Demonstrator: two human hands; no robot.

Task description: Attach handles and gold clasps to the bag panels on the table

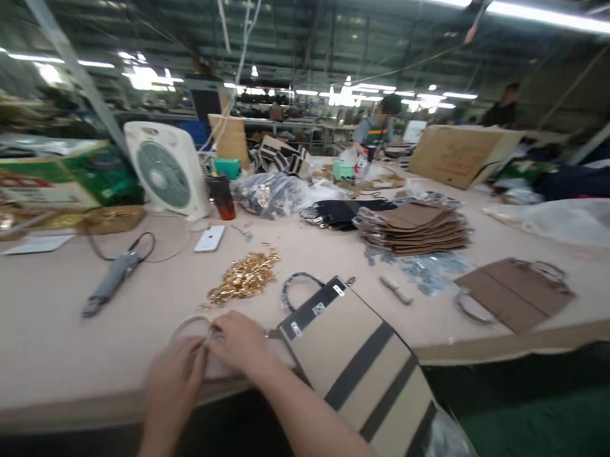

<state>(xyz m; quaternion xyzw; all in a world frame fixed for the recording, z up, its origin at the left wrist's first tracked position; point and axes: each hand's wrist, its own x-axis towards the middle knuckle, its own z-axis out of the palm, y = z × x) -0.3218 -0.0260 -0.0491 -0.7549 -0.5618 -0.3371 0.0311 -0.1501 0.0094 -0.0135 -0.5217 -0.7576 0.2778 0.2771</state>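
My left hand (172, 384) and my right hand (238, 346) meet at the near edge of the table, fingers pinched together on a thin strap loop (189, 326) that curves off to the left. The strap runs to a tan bag with dark stripes (360, 370), which lies half over the table edge at my right forearm. A second handle (298, 285) of the bag arcs behind it. Just beyond my hands lies a heap of small gold metal fittings (243, 278).
On the table (41, 339) are a grey hand tool with cable (110, 282), a white phone (209, 238), a white fan (164, 170), a dark cup (223, 196), a stack of brown pieces (415, 229) and a brown bag (515, 292). Another person (381, 128) sits far back.
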